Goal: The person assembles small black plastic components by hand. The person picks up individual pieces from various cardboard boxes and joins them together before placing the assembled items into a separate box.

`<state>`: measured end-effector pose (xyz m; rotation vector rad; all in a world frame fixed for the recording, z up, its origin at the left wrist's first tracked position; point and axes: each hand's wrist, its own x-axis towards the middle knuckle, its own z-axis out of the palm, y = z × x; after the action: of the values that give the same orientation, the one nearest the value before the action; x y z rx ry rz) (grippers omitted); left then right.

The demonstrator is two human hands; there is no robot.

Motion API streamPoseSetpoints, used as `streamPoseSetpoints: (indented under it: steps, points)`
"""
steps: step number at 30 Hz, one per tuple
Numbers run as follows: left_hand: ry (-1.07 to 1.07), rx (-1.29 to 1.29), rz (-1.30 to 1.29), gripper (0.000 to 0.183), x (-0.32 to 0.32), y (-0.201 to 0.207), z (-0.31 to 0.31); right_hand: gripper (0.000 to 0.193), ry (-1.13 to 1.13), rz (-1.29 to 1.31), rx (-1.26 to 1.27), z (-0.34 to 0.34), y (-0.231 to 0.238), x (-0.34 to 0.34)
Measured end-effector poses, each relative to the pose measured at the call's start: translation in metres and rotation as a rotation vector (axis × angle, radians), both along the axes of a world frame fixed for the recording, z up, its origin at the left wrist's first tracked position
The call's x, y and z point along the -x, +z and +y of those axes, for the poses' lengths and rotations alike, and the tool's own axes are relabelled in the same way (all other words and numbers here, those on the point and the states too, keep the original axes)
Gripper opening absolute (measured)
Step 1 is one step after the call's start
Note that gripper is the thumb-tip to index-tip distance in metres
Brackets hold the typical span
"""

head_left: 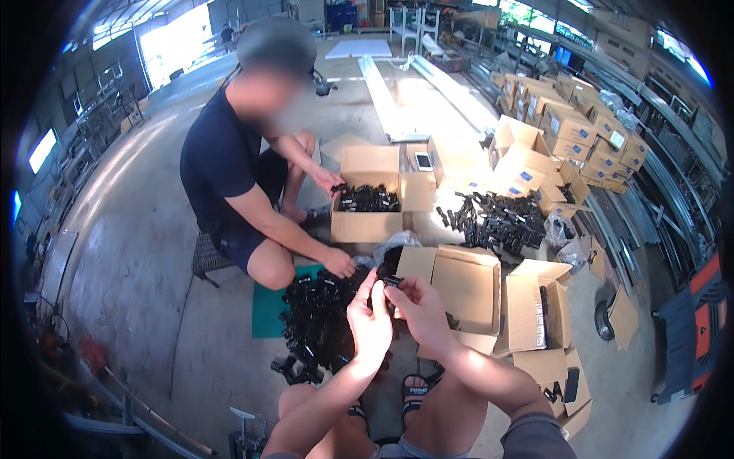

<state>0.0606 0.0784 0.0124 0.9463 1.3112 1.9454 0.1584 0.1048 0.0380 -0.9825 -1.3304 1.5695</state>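
Observation:
My left hand (370, 321) and my right hand (422, 310) meet in front of me, both with fingers closed on a small black plastic part (390, 279). Fingers cover much of it, and its exact kind cannot be made out. Just beyond and left of my hands, a heap of similar black parts (317, 317) lies partly on a green mat (267, 321). Right beside my hands stands an open cardboard box (466, 291). Farther off, another open carton (367, 228) holds many black parts.
A co-worker (222, 153) sits on a low stool at left, one hand by the heap, the other at the far carton. A second black heap (497, 222) lies at right. More boxes (535, 306), stacked cartons (573, 126) and metal profiles (642, 191) stand farther right.

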Motion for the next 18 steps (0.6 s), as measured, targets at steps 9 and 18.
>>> streamPoseSetpoints:
  steps: [9, 18]
  points:
    - [-0.508, 0.256, -0.607, 0.032, 0.048, -0.003, -0.033, 0.017, -0.253, 0.185, 0.023, -0.001, -0.014, 0.049]
    - [-0.627, 0.242, -0.455, 0.059, 0.058, -0.014, -0.036, 0.030, -0.127, -0.195, -0.287, -0.003, -0.020, 0.043]
